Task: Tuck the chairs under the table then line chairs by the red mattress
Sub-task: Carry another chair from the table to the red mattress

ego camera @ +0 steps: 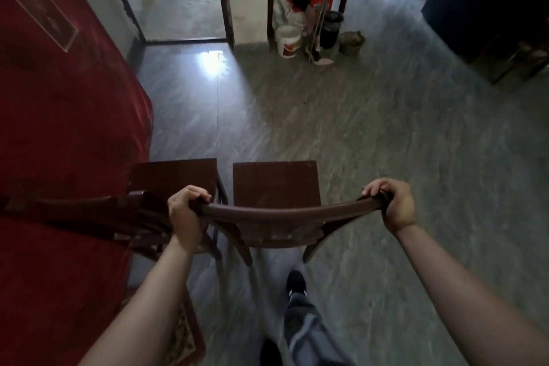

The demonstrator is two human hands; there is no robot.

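A dark wooden chair [276,184] stands in front of me on the grey floor, its seat facing away. My left hand [185,206] grips the left end of its curved top rail, and my right hand [392,202] grips the right end. Just to its left stands a second dark chair [175,175], close beside the red mattress [59,128], which fills the left side of the view. A narrow gap separates the two seats.
A white bucket [287,41], a dark bin [331,28], a small pot [352,42], a mop and bags sit by the far pillar. Dark blue furniture [487,3] stands at the right. A doorway [178,9] opens at the far left. My foot [295,281] is under the chair's back.
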